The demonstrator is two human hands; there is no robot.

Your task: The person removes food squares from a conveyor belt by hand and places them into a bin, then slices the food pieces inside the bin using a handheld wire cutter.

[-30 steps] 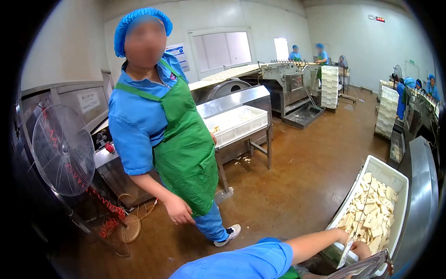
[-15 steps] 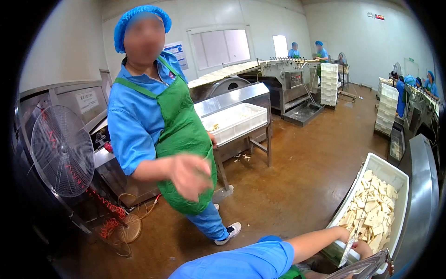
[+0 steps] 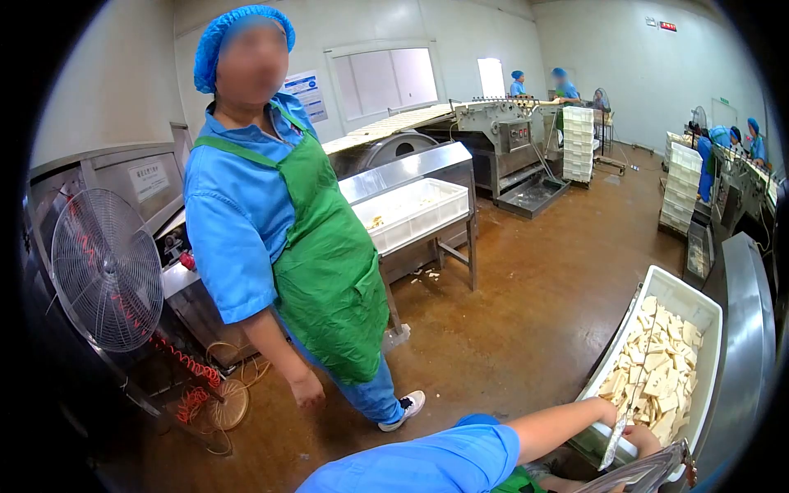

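At the lower right of the view, a white plastic tub [image 3: 679,296] stands beside a sloping stainless-steel panel [image 3: 748,304]. The tub's long axis runs obliquely, from the near end at lower left to the far end at upper right. It contains a heap of pale, flat, wafer-like pieces [image 3: 657,370], lying at mixed angles with no common direction.

The wearer's left hand [image 3: 606,412] is at the near part of the tub, fingers hidden; whether it grips anything could not be determined. The right hand [image 3: 641,441] is just beside it, nearer the wearer, partly obscured; its grip likewise could not be established. A thin rod with a pale wrapped end [image 3: 613,444] shows by the hands, its length slanting up across the pieces, roughly along the tub.

To the left, a co-worker in a green apron [image 3: 333,271] stands upright, one arm hanging down. Behind the co-worker, a white crate [image 3: 419,226] rests on a metal stand. A caged fan [image 3: 108,267] stands at far left.
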